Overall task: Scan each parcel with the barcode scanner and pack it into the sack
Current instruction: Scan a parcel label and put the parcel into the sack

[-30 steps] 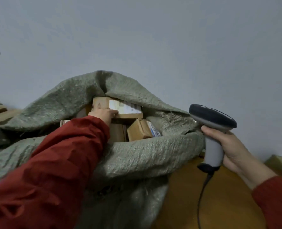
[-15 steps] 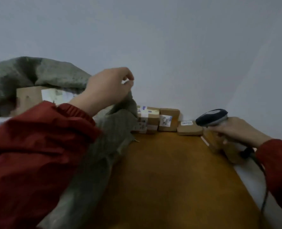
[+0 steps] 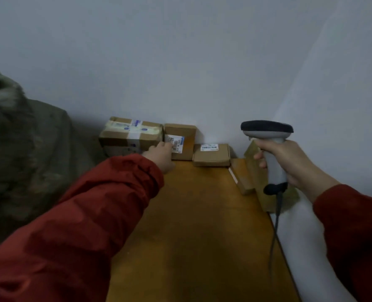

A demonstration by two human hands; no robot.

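Observation:
My left hand (image 3: 161, 156), in a red sleeve, reaches across the table and touches the front of a small upright cardboard parcel (image 3: 184, 138) with a barcode label; its fingers lie at the label's left edge. A larger taped parcel (image 3: 130, 134) stands just left of it and a flat labelled parcel (image 3: 212, 154) lies to its right. My right hand (image 3: 294, 164) grips the handle of the grey barcode scanner (image 3: 268, 131), held upright above the table's right edge with its dark head facing the parcels. The green woven sack (image 3: 28, 153) bulges at the left, its opening out of view.
The parcels stand on a brown wooden table (image 3: 191, 225) against a pale wall. More flat cardboard parcels (image 3: 245, 177) lean along the table's right edge behind the scanner. The scanner cable (image 3: 275, 232) hangs down by that edge.
My view has swung right, away from the sack. My left hand left the sack's rim and reached forward to the small parcel. The scanner rose and turned upright.

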